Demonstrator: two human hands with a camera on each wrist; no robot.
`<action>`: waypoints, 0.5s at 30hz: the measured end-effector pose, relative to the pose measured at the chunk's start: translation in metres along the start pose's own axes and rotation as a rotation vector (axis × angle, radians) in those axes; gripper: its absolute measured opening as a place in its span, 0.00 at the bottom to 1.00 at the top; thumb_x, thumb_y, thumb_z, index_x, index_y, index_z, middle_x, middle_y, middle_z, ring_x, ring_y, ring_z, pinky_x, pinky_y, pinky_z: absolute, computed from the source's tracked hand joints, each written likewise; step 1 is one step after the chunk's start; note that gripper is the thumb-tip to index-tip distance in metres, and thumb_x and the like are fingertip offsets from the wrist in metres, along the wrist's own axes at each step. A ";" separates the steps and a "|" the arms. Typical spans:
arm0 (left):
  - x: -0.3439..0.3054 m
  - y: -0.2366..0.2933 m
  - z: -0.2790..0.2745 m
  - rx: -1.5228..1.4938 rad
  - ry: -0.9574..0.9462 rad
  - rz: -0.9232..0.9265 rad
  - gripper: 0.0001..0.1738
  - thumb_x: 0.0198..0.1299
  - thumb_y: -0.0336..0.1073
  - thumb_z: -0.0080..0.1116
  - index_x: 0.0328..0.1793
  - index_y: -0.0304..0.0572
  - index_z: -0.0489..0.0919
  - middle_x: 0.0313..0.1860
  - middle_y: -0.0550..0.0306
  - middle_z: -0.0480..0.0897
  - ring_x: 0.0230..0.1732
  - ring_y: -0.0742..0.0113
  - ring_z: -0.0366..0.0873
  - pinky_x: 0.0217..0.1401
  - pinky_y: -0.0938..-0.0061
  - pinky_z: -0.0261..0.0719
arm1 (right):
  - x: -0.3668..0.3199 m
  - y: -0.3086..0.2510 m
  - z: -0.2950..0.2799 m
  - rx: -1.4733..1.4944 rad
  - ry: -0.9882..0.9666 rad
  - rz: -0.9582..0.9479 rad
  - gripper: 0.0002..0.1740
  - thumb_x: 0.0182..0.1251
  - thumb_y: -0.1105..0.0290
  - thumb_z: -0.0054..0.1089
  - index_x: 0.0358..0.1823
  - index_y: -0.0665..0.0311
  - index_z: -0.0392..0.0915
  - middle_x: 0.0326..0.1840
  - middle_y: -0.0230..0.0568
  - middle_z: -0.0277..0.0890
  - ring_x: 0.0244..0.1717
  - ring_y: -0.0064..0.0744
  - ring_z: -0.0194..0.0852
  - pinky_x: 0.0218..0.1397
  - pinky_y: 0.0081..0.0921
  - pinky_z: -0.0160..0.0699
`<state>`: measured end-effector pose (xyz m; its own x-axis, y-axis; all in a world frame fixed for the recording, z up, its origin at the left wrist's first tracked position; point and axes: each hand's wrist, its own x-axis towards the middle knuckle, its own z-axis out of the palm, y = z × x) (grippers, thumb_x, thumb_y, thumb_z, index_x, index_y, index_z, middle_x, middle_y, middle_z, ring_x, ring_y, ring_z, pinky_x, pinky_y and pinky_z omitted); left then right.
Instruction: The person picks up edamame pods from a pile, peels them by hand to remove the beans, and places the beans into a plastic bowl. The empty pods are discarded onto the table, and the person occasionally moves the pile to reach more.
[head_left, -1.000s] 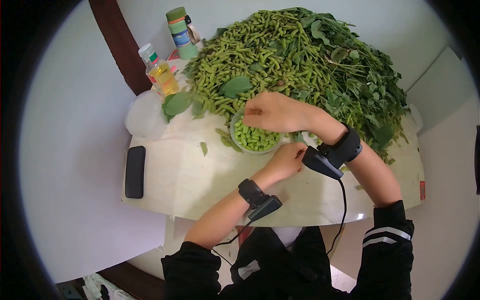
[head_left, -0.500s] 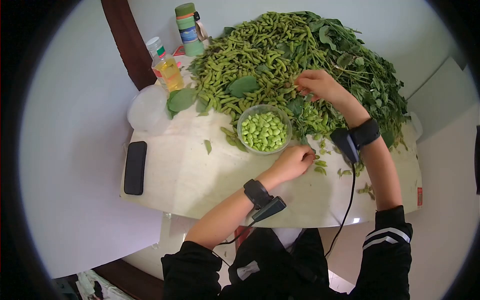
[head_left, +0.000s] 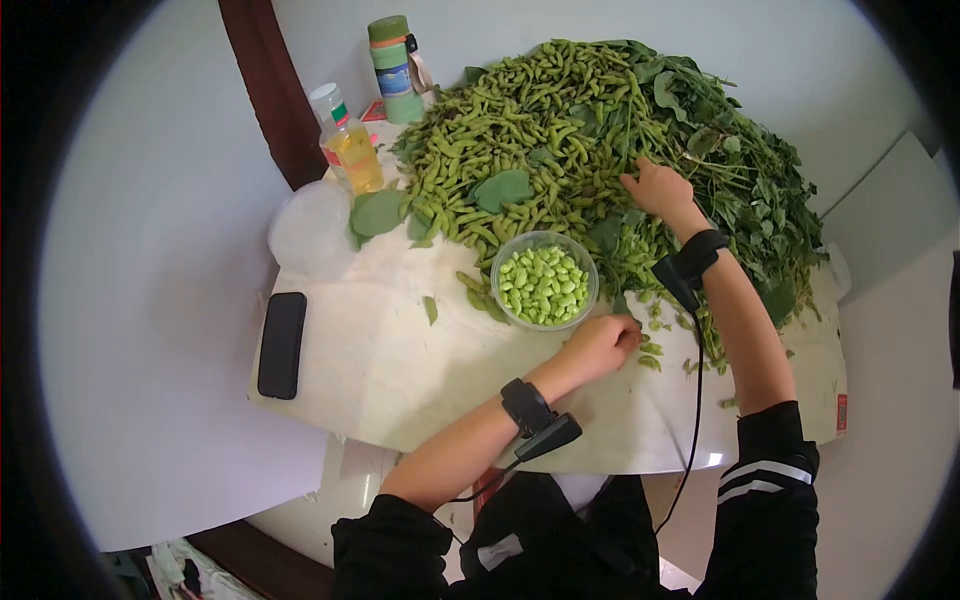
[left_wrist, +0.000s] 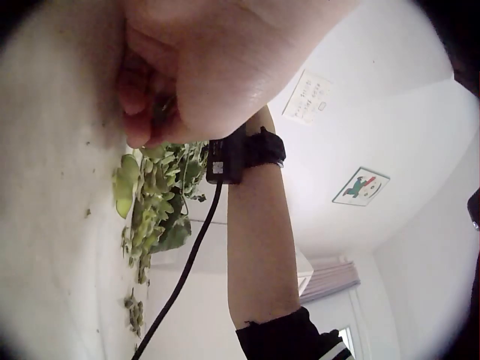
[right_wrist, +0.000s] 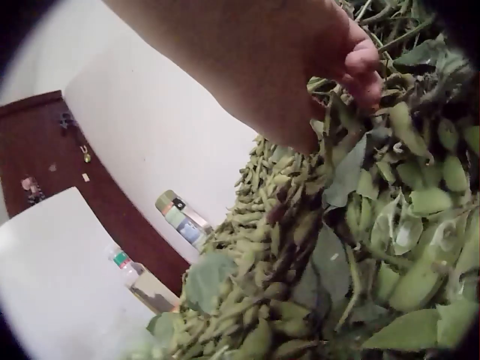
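The left hand [head_left: 598,345] curls at the table [head_left: 380,350], hold unclear; the right hand [head_left: 662,190] reaches, unclenched, to the pods [head_left: 470,150].

The left wrist view's top edge crops the left hand [left_wrist: 225,67], its palm hidden; writing on the wall sheet [left_wrist: 306,96] (faint marks) is illegible.
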<state>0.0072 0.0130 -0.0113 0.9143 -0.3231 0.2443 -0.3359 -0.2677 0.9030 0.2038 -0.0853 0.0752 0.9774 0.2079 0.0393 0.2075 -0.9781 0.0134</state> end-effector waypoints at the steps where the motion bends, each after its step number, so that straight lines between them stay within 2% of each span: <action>1: 0.000 0.000 0.000 -0.010 0.000 0.008 0.09 0.55 0.32 0.47 0.33 0.35 0.76 0.16 0.54 0.76 0.16 0.68 0.74 0.22 0.75 0.70 | -0.001 -0.002 0.002 -0.025 0.084 0.014 0.26 0.61 0.48 0.42 0.50 0.63 0.68 0.35 0.50 0.75 0.38 0.42 0.75 0.36 0.38 0.75; 5: 0.000 -0.002 0.001 -0.024 -0.009 0.003 0.09 0.55 0.32 0.47 0.33 0.35 0.76 0.16 0.53 0.76 0.16 0.67 0.74 0.23 0.74 0.70 | -0.003 -0.001 -0.005 -0.006 0.145 0.035 0.23 0.61 0.51 0.46 0.43 0.64 0.72 0.34 0.49 0.75 0.38 0.43 0.75 0.36 0.39 0.75; 7: -0.001 -0.001 0.001 -0.024 -0.003 0.005 0.09 0.55 0.32 0.47 0.33 0.34 0.76 0.16 0.53 0.76 0.16 0.67 0.74 0.23 0.74 0.70 | 0.000 0.011 -0.006 0.014 0.176 -0.022 0.14 0.59 0.60 0.49 0.38 0.64 0.72 0.31 0.49 0.75 0.36 0.45 0.74 0.34 0.39 0.74; 10: 0.000 0.000 0.000 -0.016 -0.003 0.006 0.09 0.55 0.32 0.47 0.33 0.34 0.76 0.16 0.53 0.76 0.16 0.67 0.74 0.23 0.74 0.70 | 0.004 0.027 -0.005 0.156 0.232 -0.058 0.10 0.55 0.65 0.55 0.36 0.62 0.71 0.30 0.45 0.75 0.33 0.46 0.73 0.34 0.39 0.72; 12: -0.001 0.000 -0.001 -0.009 -0.010 0.000 0.09 0.55 0.32 0.47 0.33 0.34 0.76 0.16 0.53 0.76 0.16 0.67 0.74 0.23 0.75 0.70 | 0.007 0.040 -0.003 0.180 0.211 -0.078 0.10 0.54 0.68 0.54 0.37 0.62 0.70 0.34 0.47 0.74 0.35 0.48 0.73 0.36 0.40 0.71; 14: -0.001 -0.001 0.001 -0.021 -0.002 0.002 0.09 0.56 0.32 0.47 0.33 0.34 0.76 0.17 0.53 0.76 0.16 0.68 0.74 0.22 0.75 0.70 | 0.012 0.052 0.004 0.251 0.347 -0.123 0.11 0.54 0.70 0.54 0.39 0.64 0.69 0.39 0.49 0.73 0.39 0.49 0.72 0.39 0.40 0.70; 15: 0.000 0.001 0.000 -0.020 -0.004 0.003 0.09 0.56 0.32 0.47 0.33 0.34 0.76 0.17 0.53 0.76 0.16 0.68 0.74 0.22 0.75 0.70 | 0.010 0.052 0.002 0.251 0.347 -0.121 0.11 0.54 0.70 0.54 0.39 0.64 0.69 0.39 0.49 0.73 0.39 0.49 0.72 0.39 0.40 0.70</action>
<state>0.0065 0.0127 -0.0109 0.9125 -0.3271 0.2455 -0.3337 -0.2483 0.9094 0.2243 -0.1343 0.0741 0.8825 0.2684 0.3863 0.3651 -0.9086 -0.2028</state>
